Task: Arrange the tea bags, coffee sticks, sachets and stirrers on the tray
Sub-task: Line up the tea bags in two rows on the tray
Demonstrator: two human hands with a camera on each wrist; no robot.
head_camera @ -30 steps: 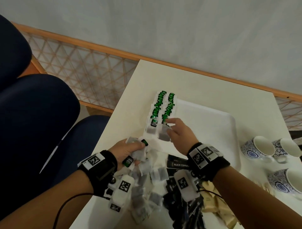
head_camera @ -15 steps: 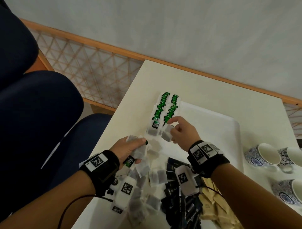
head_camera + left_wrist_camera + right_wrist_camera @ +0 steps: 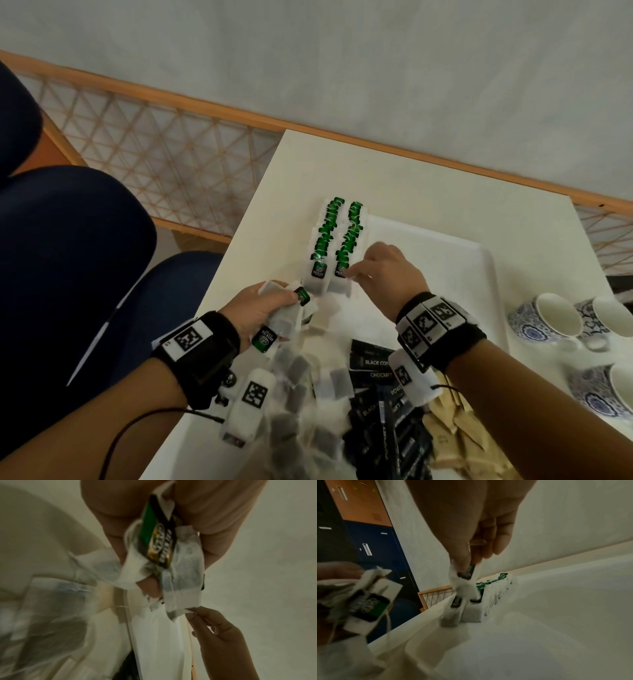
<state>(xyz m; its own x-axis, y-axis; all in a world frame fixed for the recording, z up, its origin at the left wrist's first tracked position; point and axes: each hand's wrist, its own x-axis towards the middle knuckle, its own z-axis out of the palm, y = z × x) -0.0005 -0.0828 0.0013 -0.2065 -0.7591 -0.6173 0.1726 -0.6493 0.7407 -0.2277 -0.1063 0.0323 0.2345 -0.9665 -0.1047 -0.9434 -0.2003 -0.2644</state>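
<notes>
Two rows of tea bags (image 3: 337, 236) with green tags lie along the left side of the white tray (image 3: 445, 260). My right hand (image 3: 352, 274) pinches one tea bag (image 3: 465, 582) by its top and tag, just above the near end of the right row. My left hand (image 3: 287, 301), at the tray's near left corner, grips a bunch of tea bags (image 3: 286, 320). In the left wrist view that bunch of tea bags (image 3: 181, 563) hangs from curled fingers, with a green and black tag (image 3: 157, 536) among them.
A pile of loose tea bags (image 3: 301, 394), black coffee sticks (image 3: 376, 377) and brown sachets (image 3: 462, 435) lies on the table below my wrists. Blue patterned cups (image 3: 555, 318) stand to the right of the tray. Dark blue chairs (image 3: 68, 257) are off the table's left edge.
My right hand has shifted slightly with its tea bag to the near end of the right row. The left hand still holds its bunch in about the same place.
</notes>
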